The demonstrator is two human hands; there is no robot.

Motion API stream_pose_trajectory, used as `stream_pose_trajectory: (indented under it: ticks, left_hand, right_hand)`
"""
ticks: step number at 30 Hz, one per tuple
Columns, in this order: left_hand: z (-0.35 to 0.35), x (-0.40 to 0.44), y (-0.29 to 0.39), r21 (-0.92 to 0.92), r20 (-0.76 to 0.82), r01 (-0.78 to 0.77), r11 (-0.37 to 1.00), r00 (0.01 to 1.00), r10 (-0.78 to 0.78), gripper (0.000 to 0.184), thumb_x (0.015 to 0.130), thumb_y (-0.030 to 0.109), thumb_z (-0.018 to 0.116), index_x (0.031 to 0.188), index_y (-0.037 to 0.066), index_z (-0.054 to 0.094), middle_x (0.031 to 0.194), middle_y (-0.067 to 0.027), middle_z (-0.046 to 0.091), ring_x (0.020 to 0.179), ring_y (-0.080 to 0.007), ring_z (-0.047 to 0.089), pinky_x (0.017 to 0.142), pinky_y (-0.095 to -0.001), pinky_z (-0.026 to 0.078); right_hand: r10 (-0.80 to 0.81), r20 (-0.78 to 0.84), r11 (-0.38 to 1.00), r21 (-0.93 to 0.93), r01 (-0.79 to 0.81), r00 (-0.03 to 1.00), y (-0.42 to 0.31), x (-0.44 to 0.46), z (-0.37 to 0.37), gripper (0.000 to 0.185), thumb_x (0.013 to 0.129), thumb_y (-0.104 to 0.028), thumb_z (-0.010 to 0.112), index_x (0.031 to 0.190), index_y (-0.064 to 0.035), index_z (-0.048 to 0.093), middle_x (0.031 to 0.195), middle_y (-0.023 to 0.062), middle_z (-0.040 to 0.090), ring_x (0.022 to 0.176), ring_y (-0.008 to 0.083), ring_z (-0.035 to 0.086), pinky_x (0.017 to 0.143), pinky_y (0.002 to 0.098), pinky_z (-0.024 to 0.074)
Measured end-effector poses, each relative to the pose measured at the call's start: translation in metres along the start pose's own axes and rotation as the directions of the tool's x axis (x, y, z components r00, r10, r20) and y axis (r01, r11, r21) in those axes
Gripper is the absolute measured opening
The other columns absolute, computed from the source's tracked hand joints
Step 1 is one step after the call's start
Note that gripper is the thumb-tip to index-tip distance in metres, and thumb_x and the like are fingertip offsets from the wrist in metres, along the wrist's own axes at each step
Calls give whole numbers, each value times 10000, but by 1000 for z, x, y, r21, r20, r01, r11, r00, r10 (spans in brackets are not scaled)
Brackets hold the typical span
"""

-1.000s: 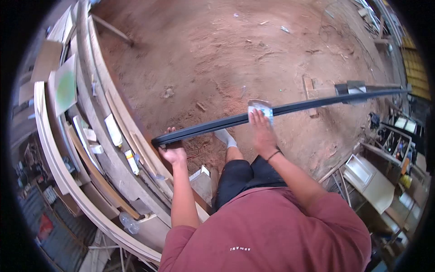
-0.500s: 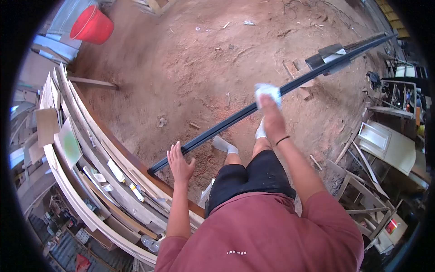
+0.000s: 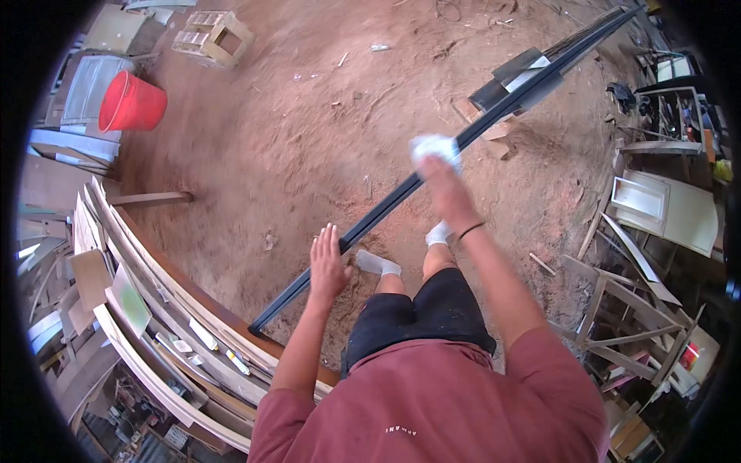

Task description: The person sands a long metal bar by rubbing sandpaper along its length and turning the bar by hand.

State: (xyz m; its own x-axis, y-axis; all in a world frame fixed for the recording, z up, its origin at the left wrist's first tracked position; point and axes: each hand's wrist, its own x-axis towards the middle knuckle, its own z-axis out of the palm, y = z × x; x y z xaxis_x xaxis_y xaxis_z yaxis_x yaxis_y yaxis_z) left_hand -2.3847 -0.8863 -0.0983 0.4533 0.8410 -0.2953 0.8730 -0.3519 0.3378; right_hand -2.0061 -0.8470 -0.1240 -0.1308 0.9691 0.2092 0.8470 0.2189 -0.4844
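A long dark grooved bar (image 3: 384, 205) runs diagonally, from the brown wooden edge at lower left to the upper right. My left hand (image 3: 330, 266) lies over its nearer part, fingers stretched out across it and thumb apart. Farther up, my right hand (image 3: 449, 193) is closed on a crumpled white cloth (image 3: 434, 149), which is against the bar. Motion blurs that hand and the cloth, so the fingers are partly unclear. Beneath the bar's far part sit a dark box-like piece (image 3: 494, 94) and a wooden block (image 3: 496, 147).
Stacked curved boards (image 3: 154, 262) fill the left side, with tubes on top. A red bucket (image 3: 133, 102) and a small wooden frame (image 3: 212, 37) stand at upper left. Wooden frames (image 3: 629, 316) and a pale panel (image 3: 668, 208) lie at right. Scraps dot the dirt floor (image 3: 293, 139).
My left hand has moved up along the bar, away from its near end. My right hand still moves with the cloth at the bar. The whole view has shifted and turned slightly.
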Motion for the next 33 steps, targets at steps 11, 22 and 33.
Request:
stream_pose_trajectory:
  ticks: [11,22,33]
  left_hand:
    - [17,75,116,37,-113,-156,987,981,159,1096,867,283,803,1699,-55,173,1776,-263,205,1665,-434,163,1346,-588,136]
    - [8,188,231,146,-51,-211,967,974,221,1055,915,328,758,1693,-78,173,1776,-270,200,1664,-431,171,1351,-556,145]
    - [7,278,307,130,-20,-324,937,944,329,1043,914,329,753,1682,-97,190,1771,-303,177,1666,-440,155,1353,-543,155]
  right_hand:
    - [-175,209,984,-1,179,962,14,-7,-25,719,966,-58,475,1680,-59,391,1757,122,366,1648,266,296,1353,428,233]
    - [31,-63,998,55,-28,998,248,51,-107,776,949,12,450,1709,-78,321,1770,149,320,1652,330,261,1366,460,189]
    - [59,40,946,-320,-43,997,376,80,-237,739,976,-27,473,1699,-83,330,1763,124,347,1645,310,287,1360,455,228]
